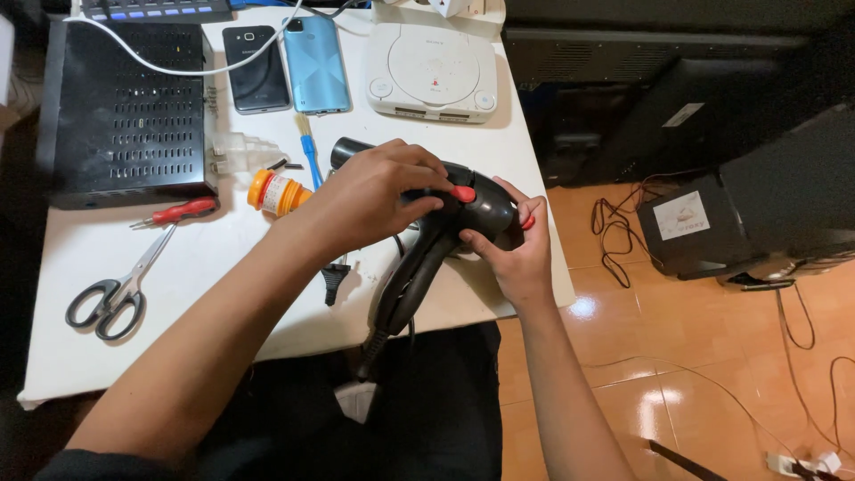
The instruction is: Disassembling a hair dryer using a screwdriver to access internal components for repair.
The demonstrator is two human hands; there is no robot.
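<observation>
A white counter (223, 294) fills the left of the view, with orange floor tiles (712, 356) and dark equipment (766, 196) to its right. At the counter's far left corner lies a black perforated metal box (125, 116), and at the far edge a white round-lidded console (434, 71). Near the counter's right front edge, a black hair dryer (436, 240) is held just above the surface, its nozzle pointing away and its handle slanting down toward the person. The left hand (374, 196) lies over the top of the dryer body, fingers curled around it, the tips by a red switch (463, 192). The right hand (512, 254) cups the rear end of the dryer from the right, fingers wrapped and thumb pressed against the casing. Behind lie a light blue phone (315, 64) and a black phone (256, 69) side by side. Scissors (120, 289) rest at the left front, a red-handled screwdriver (178, 213) above them, and an orange-capped small bottle (276, 192) just beside the left hand.
</observation>
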